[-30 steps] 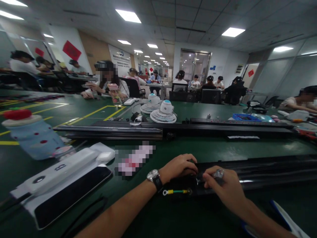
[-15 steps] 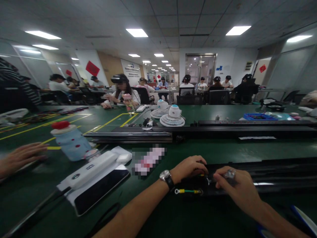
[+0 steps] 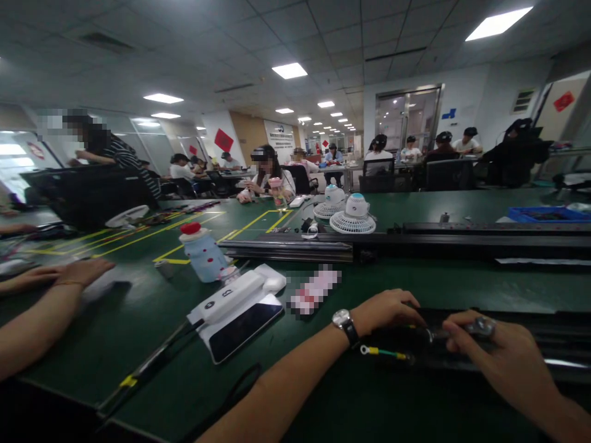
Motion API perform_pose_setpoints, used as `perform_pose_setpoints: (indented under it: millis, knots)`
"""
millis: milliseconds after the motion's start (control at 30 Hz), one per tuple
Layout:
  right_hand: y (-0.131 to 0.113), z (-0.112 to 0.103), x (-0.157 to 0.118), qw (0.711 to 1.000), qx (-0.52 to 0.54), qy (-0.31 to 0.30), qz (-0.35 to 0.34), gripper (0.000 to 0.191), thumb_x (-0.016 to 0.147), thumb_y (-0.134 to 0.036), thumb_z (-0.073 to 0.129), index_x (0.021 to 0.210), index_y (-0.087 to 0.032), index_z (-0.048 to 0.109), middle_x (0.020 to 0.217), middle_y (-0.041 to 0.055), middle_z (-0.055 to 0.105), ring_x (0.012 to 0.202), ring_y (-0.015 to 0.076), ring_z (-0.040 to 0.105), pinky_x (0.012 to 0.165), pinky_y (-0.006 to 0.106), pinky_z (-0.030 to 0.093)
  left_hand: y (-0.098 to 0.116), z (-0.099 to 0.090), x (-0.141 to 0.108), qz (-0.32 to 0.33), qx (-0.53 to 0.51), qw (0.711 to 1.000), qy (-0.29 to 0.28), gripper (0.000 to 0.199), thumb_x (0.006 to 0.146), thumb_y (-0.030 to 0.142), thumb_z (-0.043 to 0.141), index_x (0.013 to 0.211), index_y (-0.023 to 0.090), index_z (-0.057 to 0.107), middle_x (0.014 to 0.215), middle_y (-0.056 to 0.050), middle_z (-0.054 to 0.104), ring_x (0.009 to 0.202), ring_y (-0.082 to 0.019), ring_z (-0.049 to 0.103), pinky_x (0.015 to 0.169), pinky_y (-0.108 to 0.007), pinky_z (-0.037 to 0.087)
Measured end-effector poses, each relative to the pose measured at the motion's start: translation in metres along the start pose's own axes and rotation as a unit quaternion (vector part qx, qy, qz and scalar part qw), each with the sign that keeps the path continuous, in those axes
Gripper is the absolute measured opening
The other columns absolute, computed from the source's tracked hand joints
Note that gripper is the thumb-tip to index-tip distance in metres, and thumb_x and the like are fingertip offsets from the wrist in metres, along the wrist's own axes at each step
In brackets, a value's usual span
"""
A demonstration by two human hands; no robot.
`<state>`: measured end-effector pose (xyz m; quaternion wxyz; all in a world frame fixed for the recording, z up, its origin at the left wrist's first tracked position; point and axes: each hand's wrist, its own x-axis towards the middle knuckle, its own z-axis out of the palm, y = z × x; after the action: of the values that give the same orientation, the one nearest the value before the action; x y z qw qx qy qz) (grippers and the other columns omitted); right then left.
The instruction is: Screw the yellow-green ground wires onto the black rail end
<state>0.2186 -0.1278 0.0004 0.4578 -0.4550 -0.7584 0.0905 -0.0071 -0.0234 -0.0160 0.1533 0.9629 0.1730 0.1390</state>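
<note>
A: What's the R hand got?

B: Slim tool, pinched btwn thumb & forefinger. Rounded grey end, shiny; metal or clear plastic, can't tell. Rest mostly hidden by the fingers.

A: And the L hand?

B: Fingers bent down at the L end of the black rail. Can't tell if they grip or just touch. Watch on that wrist: round metal case, dark strap.

A: Where's the rail exactly?

B: Lying on the green tabletop, under both hands, running off the R edge of view. Long, ridged, glossy in streaks. Short wire by its near L corner: green, yellow sleeves, flat metal ring at the tip.

A: What else is close?

B: To the L, a phone, smooth dark glass, next to a long white plastic device. Past that, pale-blue bottle w/ red dots & red lid. Farther back, shiny silver bars & 2 white fans, round slotted grilles down. Co-worker's hand far L, palm down.
</note>
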Motion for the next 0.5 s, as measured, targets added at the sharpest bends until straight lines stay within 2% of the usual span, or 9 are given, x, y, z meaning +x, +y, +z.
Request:
perform_pose_setpoints:
  millis: [133, 267, 500]
  knots:
    - [-0.005, -0.004, 0.008, 1.0, 0.017, -0.02, 0.005, 0.024, 0.095, -0.039, 0.057, 0.081, -0.023, 0.069, 0.064, -0.0031, 0.07, 0.059, 0.0163, 0.069, 0.063, 0.027, 0.052, -0.006, 0.007, 0.009, -0.038, -0.023, 0.999, 0.012, 0.019, 0.088, 0.016, 0.066, 0.104, 0.025, 0.072, 0.114, -0.004, 0.06, 0.102, -0.017, 0.056, 0.086, -0.029, 0.044]
    - [-0.007, -0.008, 0.016, 1.0, 0.012, -0.009, 0.007, 0.021, 0.095, -0.034, 0.057, 0.08, -0.022, 0.068, 0.063, -0.0039, 0.069, 0.059, 0.015, 0.068, 0.065, 0.028, 0.05, -0.016, 0.016, 0.017, -0.029, -0.041, 0.998, 0.024, 0.022, 0.086, 0.013, 0.067, 0.106, 0.021, 0.071, 0.106, -0.005, 0.06, 0.095, -0.016, 0.056, 0.079, -0.026, 0.045]
    - [-0.002, -0.012, 0.02, 0.999, 0.021, 0.015, 0.03, 0.02, 0.094, -0.034, 0.06, 0.08, -0.021, 0.068, 0.061, -0.0037, 0.069, 0.056, 0.0144, 0.067, 0.06, 0.026, 0.049, -0.009, -0.005, 0.009, -0.005, -0.034, 0.999, 0.008, 0.023, 0.095, 0.019, 0.057, 0.115, 0.026, 0.067, 0.114, -0.006, 0.06, 0.102, -0.017, 0.055, 0.088, -0.032, 0.043]
